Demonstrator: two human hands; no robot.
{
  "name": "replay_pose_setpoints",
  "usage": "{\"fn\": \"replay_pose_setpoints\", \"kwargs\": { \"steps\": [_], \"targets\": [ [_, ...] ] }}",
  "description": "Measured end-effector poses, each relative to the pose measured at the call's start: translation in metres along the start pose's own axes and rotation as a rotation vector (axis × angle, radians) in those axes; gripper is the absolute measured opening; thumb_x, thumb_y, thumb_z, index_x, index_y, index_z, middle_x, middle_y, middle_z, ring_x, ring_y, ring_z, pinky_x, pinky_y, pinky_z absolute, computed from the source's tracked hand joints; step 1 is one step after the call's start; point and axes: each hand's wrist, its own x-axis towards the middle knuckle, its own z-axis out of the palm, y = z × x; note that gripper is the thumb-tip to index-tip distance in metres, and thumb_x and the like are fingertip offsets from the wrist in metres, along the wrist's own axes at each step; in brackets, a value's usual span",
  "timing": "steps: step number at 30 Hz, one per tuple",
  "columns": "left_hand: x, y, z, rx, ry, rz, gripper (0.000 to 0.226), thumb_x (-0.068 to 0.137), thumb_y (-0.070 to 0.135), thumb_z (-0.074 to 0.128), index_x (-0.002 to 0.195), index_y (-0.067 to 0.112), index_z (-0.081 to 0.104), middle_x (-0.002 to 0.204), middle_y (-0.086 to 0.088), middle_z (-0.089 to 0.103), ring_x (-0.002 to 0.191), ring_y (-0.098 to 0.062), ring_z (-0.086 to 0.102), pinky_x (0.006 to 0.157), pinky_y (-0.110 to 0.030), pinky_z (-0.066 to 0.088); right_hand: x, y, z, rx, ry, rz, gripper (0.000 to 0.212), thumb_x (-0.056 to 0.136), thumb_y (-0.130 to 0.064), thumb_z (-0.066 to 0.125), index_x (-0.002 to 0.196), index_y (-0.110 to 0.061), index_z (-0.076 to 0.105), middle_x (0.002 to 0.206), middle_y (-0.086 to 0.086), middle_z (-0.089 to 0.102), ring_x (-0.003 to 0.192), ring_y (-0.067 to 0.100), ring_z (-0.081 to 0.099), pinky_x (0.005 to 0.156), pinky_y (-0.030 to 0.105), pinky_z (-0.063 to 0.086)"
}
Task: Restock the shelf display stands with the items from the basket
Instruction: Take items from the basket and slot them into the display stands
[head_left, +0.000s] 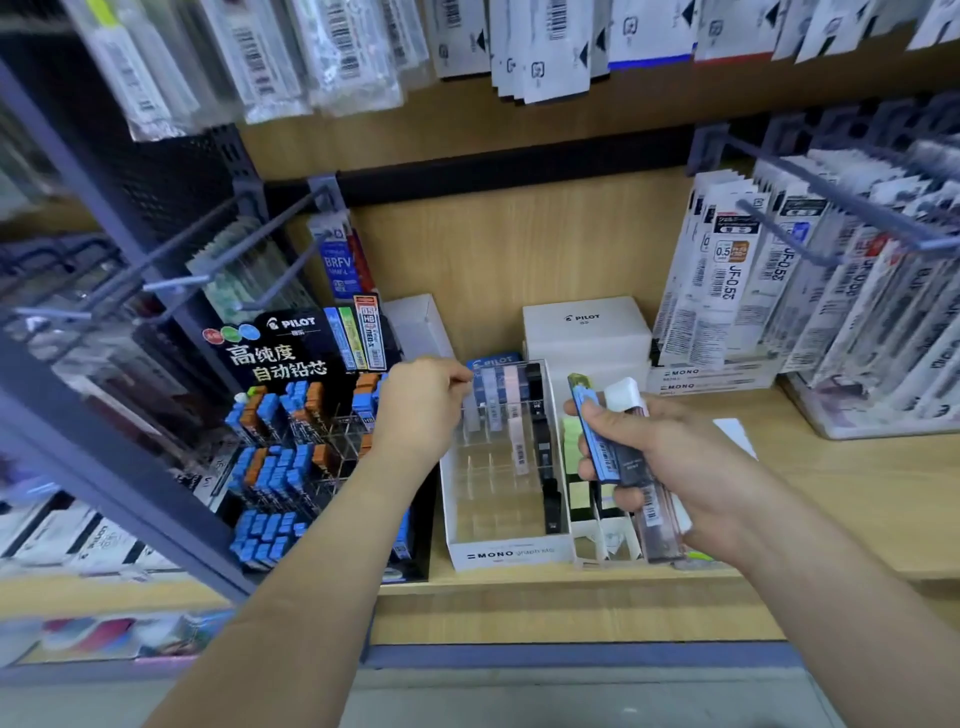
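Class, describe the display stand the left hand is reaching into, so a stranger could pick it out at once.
On the wooden shelf, look right of the black PILOT display packed with blue and orange cases. The white tray beside it is the one; its MONO front label and mostly empty clear grid set it apart.

The wooden shelf (831, 483) runs across the middle of the frame. On it, from left to right, stand a black Pilot lead stand (291, 415), a white MONO tray (506, 553) and a divided tray (605, 540) just beside it. White Pilot boxes (587, 327) sit behind, and what looks like a white card (735, 436) lies at right.
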Motion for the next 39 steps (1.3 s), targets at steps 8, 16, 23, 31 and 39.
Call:
{"fn": "replay_pose_setpoints", "kwargs": {
  "steps": [8,16,23,31,39],
  "targets": [
    [0.003,0.000,0.009,0.162,0.028,0.045,0.017,0.090,0.004,0.054,0.091,0.004,0.071,0.092,-0.013,0.064,0.080,-0.025,0.057,0.065,-0.029,0.038,-0.006,-0.002,0.001,0.012,-0.034,0.031,0.019,0.089,-0.006,0.065,0.107,-0.003,0.062,0.063,0.005,0.068,0.052,0.015,0.066,0.033,0.019,0.031],
    [-0.003,0.031,-0.035,-0.677,-0.101,-0.294,0.017,0.093,0.014,0.059,0.102,0.007,0.071,0.083,-0.006,0.072,0.066,-0.013,0.066,0.071,-0.027,0.057,-0.009,-0.005,0.004,-0.016,-0.042,-0.064,0.010,0.085,-0.006,0.069,0.091,-0.012,0.064,0.059,-0.004,0.067,0.050,0.011,0.064,0.037,0.022,0.034],
    [-0.016,0.065,-0.061,-0.913,-0.552,-0.174,0.021,0.081,0.012,0.070,0.102,0.010,0.071,0.080,-0.010,0.073,0.065,-0.013,0.066,0.063,-0.020,0.056,-0.009,-0.004,0.009,-0.073,-0.041,-0.096,0.016,0.086,-0.027,0.069,0.089,-0.013,0.063,0.058,-0.004,0.063,0.047,0.010,0.058,0.037,0.020,0.033],
    [-0.010,0.041,-0.070,-0.790,-0.350,-0.125,0.017,0.090,0.006,0.061,0.099,0.017,0.070,0.074,0.003,0.070,0.077,-0.018,0.067,0.076,-0.032,0.059,0.000,-0.013,-0.018,0.332,-0.023,0.159,0.021,0.093,-0.028,0.054,0.107,-0.012,0.060,0.068,0.007,0.051,0.045,0.013,0.043,0.030,0.016,0.028],
    [-0.014,0.025,-0.059,-0.266,-0.044,-0.050,0.014,0.085,0.016,0.069,0.092,0.028,0.072,0.081,0.020,0.060,0.073,-0.001,0.059,0.070,-0.013,0.045,-0.011,-0.019,-0.026,0.214,0.033,0.075,0.021,0.099,-0.022,0.051,0.107,-0.011,0.067,0.088,0.013,0.075,0.078,0.032,0.074,0.030,0.014,0.034]
  ]
}}
